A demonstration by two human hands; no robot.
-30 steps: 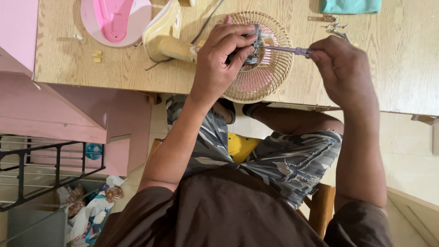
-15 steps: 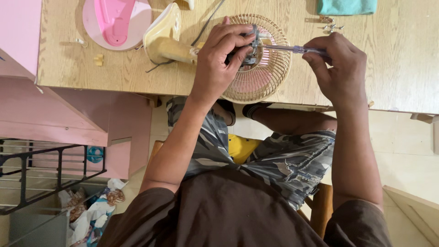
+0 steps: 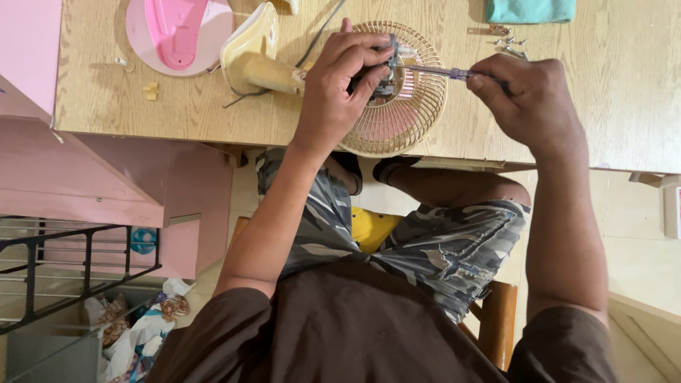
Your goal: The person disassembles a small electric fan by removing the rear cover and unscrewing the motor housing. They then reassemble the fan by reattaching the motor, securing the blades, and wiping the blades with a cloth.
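Fan motor [image 3: 385, 71] gripped by closed left hand [image 3: 340, 85]; screwdriver [image 3: 436, 71], pinched in closed right hand [image 3: 528, 99], unmoved since earlier, seemingly mid-screw.

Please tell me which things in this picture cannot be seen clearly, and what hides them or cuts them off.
Head view only:
- Motor part at the fan grille centre: mostly covered by the left hand.
- Screwdriver: handle hidden inside the right hand; its tip is too small to tell.
- Teal cloth and pink fan base: cut off by the top edge.
- Small screws: too small to count.
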